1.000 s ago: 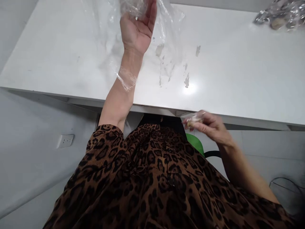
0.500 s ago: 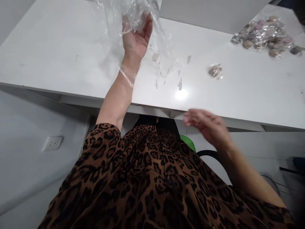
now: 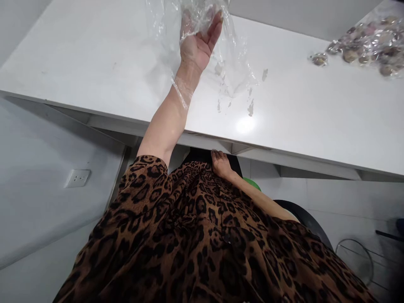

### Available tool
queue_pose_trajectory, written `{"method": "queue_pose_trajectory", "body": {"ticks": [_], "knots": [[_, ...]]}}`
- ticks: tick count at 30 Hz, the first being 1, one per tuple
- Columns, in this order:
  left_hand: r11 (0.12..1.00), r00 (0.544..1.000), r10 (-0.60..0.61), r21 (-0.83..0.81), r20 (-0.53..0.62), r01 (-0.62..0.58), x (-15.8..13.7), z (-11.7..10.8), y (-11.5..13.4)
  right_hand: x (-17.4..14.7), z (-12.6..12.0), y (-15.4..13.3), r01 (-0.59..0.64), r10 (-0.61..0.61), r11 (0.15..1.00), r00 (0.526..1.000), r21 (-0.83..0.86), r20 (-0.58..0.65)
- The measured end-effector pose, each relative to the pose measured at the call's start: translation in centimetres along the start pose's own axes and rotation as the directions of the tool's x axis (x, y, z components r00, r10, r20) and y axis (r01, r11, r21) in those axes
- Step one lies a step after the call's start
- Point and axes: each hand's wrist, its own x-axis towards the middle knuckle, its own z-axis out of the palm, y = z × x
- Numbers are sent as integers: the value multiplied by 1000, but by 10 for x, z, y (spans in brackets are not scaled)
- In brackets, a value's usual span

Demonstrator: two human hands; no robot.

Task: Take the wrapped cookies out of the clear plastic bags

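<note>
My left hand (image 3: 197,44) is raised over the white table (image 3: 94,67) and grips a crumpled clear plastic bag (image 3: 202,25), which drapes down around the wrist. My right hand (image 3: 220,163) is low, just below the table's front edge, with its back to the camera and resting against my leopard-print clothing (image 3: 205,235). Its fingers are hidden, so I cannot tell whether it holds anything. A single small wrapped piece (image 3: 318,59) lies on the table at the far right, beside a pile of several similar clear-wrapped pieces (image 3: 372,38).
Chipped marks (image 3: 251,107) and a glare spot show on the table surface near the bag. A wall socket (image 3: 77,177) sits low at left. A green seat part (image 3: 252,184), a dark chair arm (image 3: 303,216) and a wire ring (image 3: 355,259) are at lower right.
My right hand held a small wrapped piece a second ago. It let go, and the piece now lies by the pile at far right. The hand dropped below the table edge.
</note>
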Motion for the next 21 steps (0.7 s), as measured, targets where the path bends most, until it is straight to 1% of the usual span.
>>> {"method": "queue_pose_trajectory", "body": {"ticks": [2, 4, 8, 12, 14, 17, 18, 21], "knots": [[1000, 1000, -7, -1, 16, 7, 2, -1, 0, -5, 3, -3, 10, -10, 998, 1000, -57, 5], [1000, 999, -15, 12, 30, 14, 4, -1, -1, -6, 5, -5, -7, 8, 997, 1000, -74, 10], [998, 999, -4, 68, 36, 2, 3, -1, -4, 7, 3, -8, -82, 83, 992, 997, -91, 4], [998, 1000, 7, 69, 2, -7, -1, -2, -4, 14, -2, -7, -138, 137, 990, 990, -42, -33], [998, 1000, 6, 59, -5, -6, 0, -3, -3, 11, -2, -4, -222, 221, 975, 973, -23, -68], [995, 1000, -1, 99, -9, 2, 2, -3, -3, 7, 0, 1, -353, 356, 934, 930, 48, -89], [993, 1000, -1, 117, -11, 2, 3, -2, -3, 8, 1, 2, -368, 374, 926, 923, 79, -86], [993, 999, 6, 115, -39, -2, 2, -1, -3, 15, 5, 3, -354, 367, 923, 927, 153, -72]]}}
